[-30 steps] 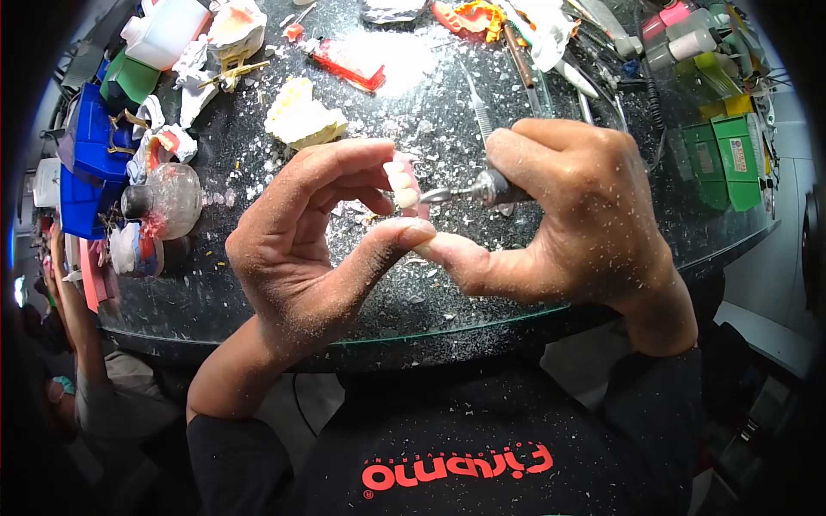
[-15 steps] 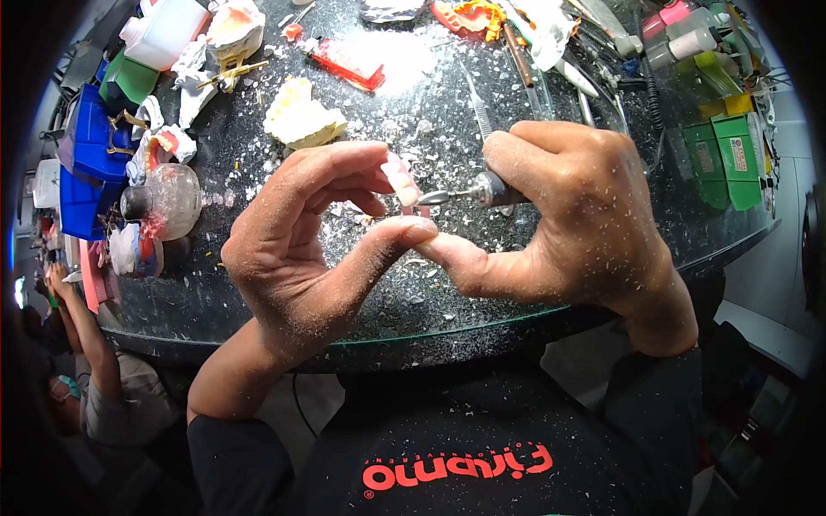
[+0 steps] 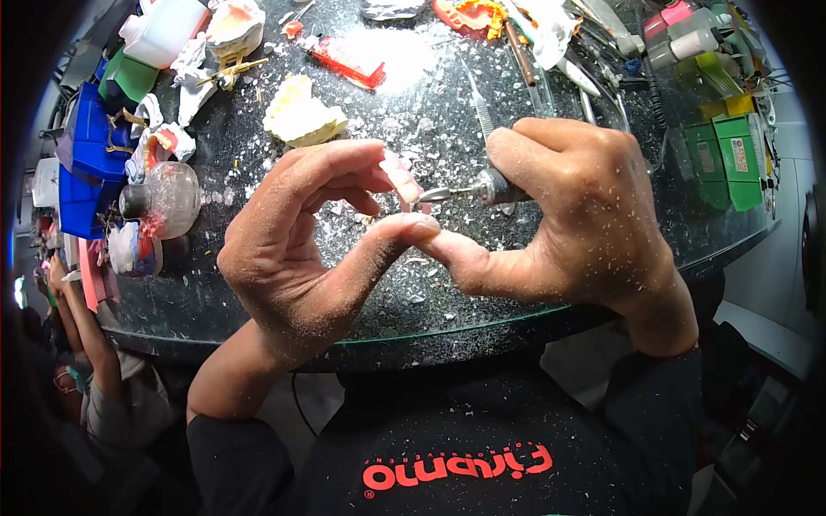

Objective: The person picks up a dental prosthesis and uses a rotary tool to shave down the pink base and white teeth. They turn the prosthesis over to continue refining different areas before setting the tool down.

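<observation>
My left hand pinches a small pink and white denture between fingertips and thumb. My right hand is wrapped round a rotary handpiece, its oval metal bur right at the denture's lower edge. Both thumbs meet tip to tip just below the bur. Pale dust clings to both hands. Beyond them lies a cream-coloured plaster dental model, with a metal tweezer-like tool behind the handpiece.
White shavings cover the dark tabletop. On the left stand a glass jar and a blue bin; a red packet lies at the back. Green boxes are on the right. Another person sits at far left.
The denture has turned slightly in my left fingers, and the bur sits a little lower against its edge. Both hands stay almost in place.
</observation>
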`<control>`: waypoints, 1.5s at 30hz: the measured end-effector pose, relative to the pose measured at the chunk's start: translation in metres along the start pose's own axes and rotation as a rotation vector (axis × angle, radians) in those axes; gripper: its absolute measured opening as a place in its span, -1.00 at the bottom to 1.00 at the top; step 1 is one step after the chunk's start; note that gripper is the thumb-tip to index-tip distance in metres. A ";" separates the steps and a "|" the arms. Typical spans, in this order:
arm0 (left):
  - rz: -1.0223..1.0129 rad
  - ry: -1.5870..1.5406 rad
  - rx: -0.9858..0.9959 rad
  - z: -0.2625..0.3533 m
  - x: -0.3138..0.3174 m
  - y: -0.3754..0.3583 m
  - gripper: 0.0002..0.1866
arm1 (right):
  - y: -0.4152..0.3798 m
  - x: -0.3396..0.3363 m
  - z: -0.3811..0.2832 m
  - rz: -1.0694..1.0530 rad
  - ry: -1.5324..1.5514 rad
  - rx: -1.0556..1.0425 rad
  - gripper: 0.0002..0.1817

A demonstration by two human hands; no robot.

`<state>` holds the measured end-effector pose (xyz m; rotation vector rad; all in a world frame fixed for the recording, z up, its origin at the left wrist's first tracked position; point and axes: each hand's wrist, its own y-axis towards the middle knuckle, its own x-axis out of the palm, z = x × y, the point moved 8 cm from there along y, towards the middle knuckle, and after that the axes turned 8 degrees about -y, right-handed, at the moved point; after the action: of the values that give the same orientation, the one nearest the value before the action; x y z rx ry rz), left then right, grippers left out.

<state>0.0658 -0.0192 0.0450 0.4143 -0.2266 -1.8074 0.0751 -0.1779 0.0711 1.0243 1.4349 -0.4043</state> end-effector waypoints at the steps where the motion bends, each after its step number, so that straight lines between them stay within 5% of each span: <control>1: -0.001 0.005 0.006 0.000 0.000 0.000 -0.46 | 0.000 0.000 0.000 0.003 0.000 -0.002 -0.42; 45: -0.041 -0.123 -0.026 -0.003 0.003 -0.001 -0.46 | 0.001 -0.001 -0.003 -0.021 0.042 -0.025 -0.37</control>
<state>0.0650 -0.0220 0.0414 0.2916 -0.2812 -1.8763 0.0736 -0.1759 0.0730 1.0036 1.4863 -0.3810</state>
